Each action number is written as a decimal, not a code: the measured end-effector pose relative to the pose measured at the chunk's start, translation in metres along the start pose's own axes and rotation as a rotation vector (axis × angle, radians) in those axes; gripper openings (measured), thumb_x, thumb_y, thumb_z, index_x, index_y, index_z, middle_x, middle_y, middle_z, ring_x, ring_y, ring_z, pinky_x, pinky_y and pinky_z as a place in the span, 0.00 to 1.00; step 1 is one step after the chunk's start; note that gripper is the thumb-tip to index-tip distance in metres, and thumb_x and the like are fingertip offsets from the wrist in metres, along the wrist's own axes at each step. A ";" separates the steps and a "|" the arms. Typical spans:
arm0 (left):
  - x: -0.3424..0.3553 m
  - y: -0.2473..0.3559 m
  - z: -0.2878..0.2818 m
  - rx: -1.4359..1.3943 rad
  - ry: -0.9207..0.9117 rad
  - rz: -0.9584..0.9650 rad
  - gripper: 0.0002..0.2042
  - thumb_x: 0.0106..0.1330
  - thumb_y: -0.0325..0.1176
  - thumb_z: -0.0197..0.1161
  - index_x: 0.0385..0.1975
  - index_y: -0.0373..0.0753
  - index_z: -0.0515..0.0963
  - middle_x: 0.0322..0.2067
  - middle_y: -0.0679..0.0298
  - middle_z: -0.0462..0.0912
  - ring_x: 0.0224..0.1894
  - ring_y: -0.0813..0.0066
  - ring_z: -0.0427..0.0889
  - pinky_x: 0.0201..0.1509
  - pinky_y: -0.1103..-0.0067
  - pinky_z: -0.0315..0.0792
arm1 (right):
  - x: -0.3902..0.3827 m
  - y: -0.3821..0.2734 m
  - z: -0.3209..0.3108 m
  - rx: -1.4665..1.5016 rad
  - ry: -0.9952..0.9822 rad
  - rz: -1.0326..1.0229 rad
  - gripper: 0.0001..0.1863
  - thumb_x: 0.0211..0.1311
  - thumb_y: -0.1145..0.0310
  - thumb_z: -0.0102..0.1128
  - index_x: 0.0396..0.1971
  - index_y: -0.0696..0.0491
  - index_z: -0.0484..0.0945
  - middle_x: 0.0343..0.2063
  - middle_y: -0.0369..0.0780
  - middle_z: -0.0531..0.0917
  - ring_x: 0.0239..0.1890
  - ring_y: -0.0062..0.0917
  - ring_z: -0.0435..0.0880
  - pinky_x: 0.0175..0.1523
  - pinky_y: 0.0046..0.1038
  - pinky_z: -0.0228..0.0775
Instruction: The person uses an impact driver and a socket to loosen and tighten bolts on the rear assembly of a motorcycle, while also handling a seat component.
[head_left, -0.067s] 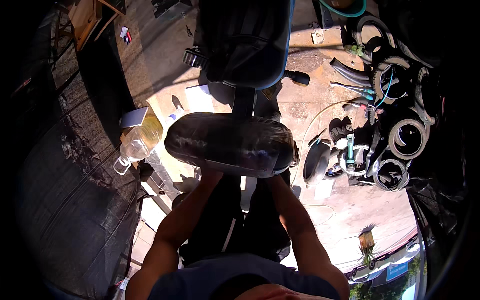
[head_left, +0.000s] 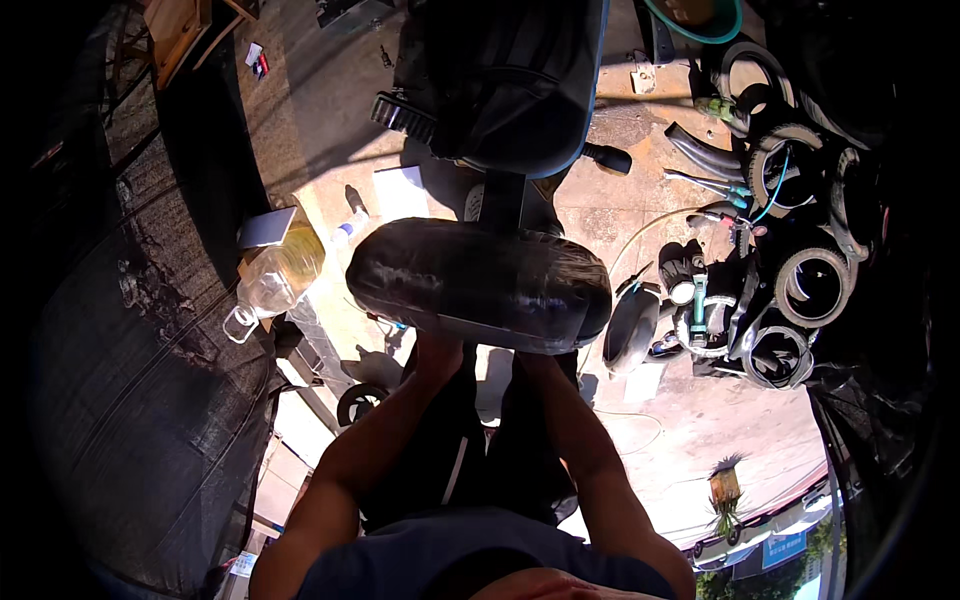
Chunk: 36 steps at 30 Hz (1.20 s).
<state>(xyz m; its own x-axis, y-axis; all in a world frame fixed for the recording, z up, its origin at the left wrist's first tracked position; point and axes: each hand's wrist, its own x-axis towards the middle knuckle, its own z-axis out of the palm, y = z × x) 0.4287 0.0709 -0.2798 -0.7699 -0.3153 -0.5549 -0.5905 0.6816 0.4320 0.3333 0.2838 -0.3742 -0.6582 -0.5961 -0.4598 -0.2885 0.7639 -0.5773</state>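
Observation:
A long black scooter seat [head_left: 480,285], glossy as if wrapped in clear film, lies crosswise in front of me. My left hand [head_left: 438,352] grips its near edge from below, left of the middle. On the same edge, further right, is my right hand [head_left: 540,364]. The seat hides the fingers of both hands. Beyond the seat, a dark post joins it to the scooter's black front part [head_left: 515,120] with a blue rim. A black handlebar grip [head_left: 607,158] sticks out to the right.
Several loose tyres [head_left: 815,287] lie at right, beside a green-handled tool [head_left: 700,305] and a thin hose [head_left: 640,240]. On the left stand a large clear plastic bottle [head_left: 270,285] and a dark covered bulk [head_left: 150,380]. A small wheel [head_left: 360,403] is near my left forearm.
The seat and the scooter's front part have shifted a little to the right, my hands moving along with them. More of the small wheel by my left forearm shows.

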 end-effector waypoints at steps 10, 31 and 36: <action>-0.142 0.054 -0.090 -1.051 -0.014 -0.493 0.14 0.63 0.24 0.59 0.50 0.34 0.73 0.32 0.58 0.82 0.34 0.71 0.84 0.40 0.74 0.79 | -0.025 -0.154 -0.053 0.096 0.203 -0.234 0.23 0.58 0.66 0.67 0.54 0.56 0.76 0.36 0.44 0.80 0.36 0.40 0.79 0.44 0.43 0.69; 0.670 -0.112 -0.087 -0.401 0.335 0.253 0.26 0.59 0.37 0.65 0.60 0.46 0.76 0.53 0.54 0.83 0.58 0.52 0.80 0.61 0.61 0.75 | 0.333 0.047 0.081 0.141 -0.290 0.234 0.22 0.59 0.60 0.70 0.52 0.51 0.80 0.40 0.47 0.87 0.45 0.39 0.87 0.45 0.36 0.77; 0.787 -0.108 -0.024 -0.270 0.324 0.290 0.21 0.61 0.43 0.59 0.53 0.47 0.83 0.55 0.55 0.82 0.59 0.52 0.79 0.63 0.64 0.73 | 0.364 0.011 0.092 -0.565 -0.418 0.168 0.18 0.55 0.60 0.67 0.45 0.48 0.80 0.35 0.46 0.87 0.41 0.46 0.86 0.44 0.45 0.80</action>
<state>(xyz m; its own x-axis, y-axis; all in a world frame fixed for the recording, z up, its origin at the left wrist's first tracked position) -0.1198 -0.2666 -0.7460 -0.9214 -0.3566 -0.1548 -0.3504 0.5896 0.7277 0.1545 0.0522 -0.6102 -0.4363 -0.4181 -0.7967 -0.5967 0.7972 -0.0916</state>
